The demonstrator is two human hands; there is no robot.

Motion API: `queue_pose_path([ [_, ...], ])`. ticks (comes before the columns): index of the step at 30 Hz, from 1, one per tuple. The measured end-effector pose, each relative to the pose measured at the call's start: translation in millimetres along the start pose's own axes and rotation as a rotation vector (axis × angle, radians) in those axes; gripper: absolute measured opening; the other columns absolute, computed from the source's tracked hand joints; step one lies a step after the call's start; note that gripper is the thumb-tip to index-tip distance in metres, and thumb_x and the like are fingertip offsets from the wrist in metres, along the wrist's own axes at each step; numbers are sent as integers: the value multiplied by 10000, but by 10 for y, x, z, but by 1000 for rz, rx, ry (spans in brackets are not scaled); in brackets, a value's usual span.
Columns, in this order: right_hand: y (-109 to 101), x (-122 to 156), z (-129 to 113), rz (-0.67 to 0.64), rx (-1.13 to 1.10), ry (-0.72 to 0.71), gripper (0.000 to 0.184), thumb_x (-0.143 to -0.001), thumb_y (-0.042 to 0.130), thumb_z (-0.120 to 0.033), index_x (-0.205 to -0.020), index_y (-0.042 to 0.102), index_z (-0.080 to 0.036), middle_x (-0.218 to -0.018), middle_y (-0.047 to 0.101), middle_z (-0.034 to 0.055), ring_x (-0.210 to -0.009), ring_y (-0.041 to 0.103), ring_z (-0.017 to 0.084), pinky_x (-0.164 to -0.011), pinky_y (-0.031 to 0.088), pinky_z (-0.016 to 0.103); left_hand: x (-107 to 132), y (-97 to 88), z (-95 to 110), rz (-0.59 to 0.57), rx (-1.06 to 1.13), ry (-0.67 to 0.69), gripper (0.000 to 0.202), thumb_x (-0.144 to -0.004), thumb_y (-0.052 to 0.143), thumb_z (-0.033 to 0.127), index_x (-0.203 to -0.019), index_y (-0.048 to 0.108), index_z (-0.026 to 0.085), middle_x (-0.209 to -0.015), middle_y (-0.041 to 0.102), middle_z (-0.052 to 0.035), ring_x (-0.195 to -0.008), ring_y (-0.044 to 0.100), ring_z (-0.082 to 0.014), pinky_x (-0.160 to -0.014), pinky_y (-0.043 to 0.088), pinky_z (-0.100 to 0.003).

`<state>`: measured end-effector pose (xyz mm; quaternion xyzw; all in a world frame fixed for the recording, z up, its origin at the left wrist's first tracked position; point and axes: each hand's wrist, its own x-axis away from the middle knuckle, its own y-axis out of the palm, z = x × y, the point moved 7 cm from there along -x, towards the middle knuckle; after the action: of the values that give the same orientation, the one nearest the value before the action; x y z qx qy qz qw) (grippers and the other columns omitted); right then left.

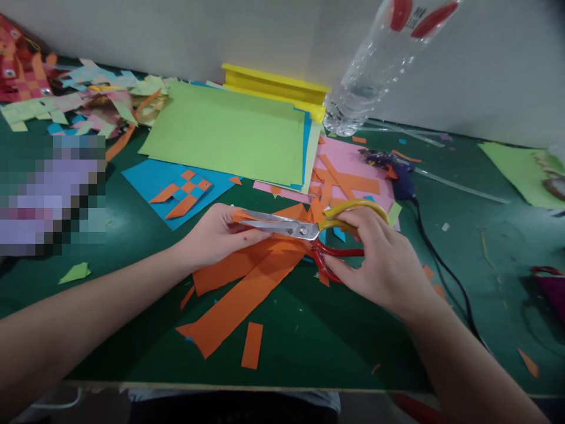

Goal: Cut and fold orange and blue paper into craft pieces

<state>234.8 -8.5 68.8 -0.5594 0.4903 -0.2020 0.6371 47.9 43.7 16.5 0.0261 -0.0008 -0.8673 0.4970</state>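
My right hand (379, 253) grips a pair of scissors (304, 229) by one yellow and one red handle, with the blades slightly parted and pointing left. A small orange paper piece (242, 215) is pinched in my left hand (220, 235), right by the blade tips. Below the blades, wide orange paper strips (251, 294) lie crossed on the green table. A woven orange and blue paper fish (188, 191) rests on a blue sheet (135, 171) beyond my left hand.
Green sheets (229, 132) are stacked at the back by a yellow holder (273, 85). A water bottle (362, 76) stands beside them. A corded glue gun (399, 176) lies to the right. Paper scraps (88, 100) are heaped at back left, near a blurred-out device (48, 194).
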Motion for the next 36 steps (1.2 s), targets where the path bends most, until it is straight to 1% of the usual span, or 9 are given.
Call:
queue_pose_path([
  [7,15,-2,28,-19,-16,43,388,-749,668,-301,-1083,522,-168,-1019,670,106,-951,652,285,-691,539,372,6,-21,-29,-5,-97,-8,186,-773,693,176,-950,748,181,-931,758,-34,-871,722,-177,-755,583,-225],
  [10,34,-13,34,-39,-52,58,398,-731,674,-281,-1080,527,-160,-1041,665,112,-992,637,289,-753,535,386,5,1,-8,-33,-138,6,207,-783,684,183,-982,741,186,-986,749,-38,-919,713,-179,-787,579,-231],
  [14,35,-21,6,-33,-72,24,390,-740,656,-278,-1082,523,-145,-1049,656,128,-1020,619,292,-823,520,410,10,31,11,-59,-180,6,217,-791,666,181,-995,737,193,-1019,740,-35,-950,705,-182,-808,577,-243],
  [18,31,-15,-8,-20,-64,2,382,-763,641,-295,-1096,513,-157,-1041,652,124,-1013,621,293,-802,524,410,18,30,14,-50,-206,3,219,-775,679,193,-985,740,186,-1000,744,-35,-920,713,-193,-797,584,-264],
  [24,38,13,-6,-33,-46,-17,402,-772,641,-305,-1119,498,-160,-1042,648,126,-998,628,296,-757,535,404,17,40,14,-67,-197,14,208,-782,670,207,-979,737,191,-999,749,-30,-935,707,-184,-818,571,-264],
  [28,49,20,-2,-43,-30,-25,403,-769,645,-291,-1115,497,-149,-1052,641,141,-983,631,294,-738,537,392,11,27,-5,-64,-267,-3,224,-789,665,259,-980,729,161,-976,753,-56,-880,710,-189,-778,565,-272],
  [31,60,14,-3,-49,-36,-27,398,-772,644,-296,-1114,495,-159,-1038,644,134,-971,635,293,-724,536,391,11,21,-36,-66,-306,-40,257,-787,665,311,-973,722,143,-951,753,-70,-843,708,-200,-749,562,-290],
  [36,62,0,6,-50,-74,5,372,-771,646,-298,-1097,505,-187,-1010,656,111,-969,638,291,-735,532,402,21,27,-36,-78,-335,-28,248,-794,648,339,-954,717,163,-918,750,-58,-806,700,-189,-734,549,-288],
])
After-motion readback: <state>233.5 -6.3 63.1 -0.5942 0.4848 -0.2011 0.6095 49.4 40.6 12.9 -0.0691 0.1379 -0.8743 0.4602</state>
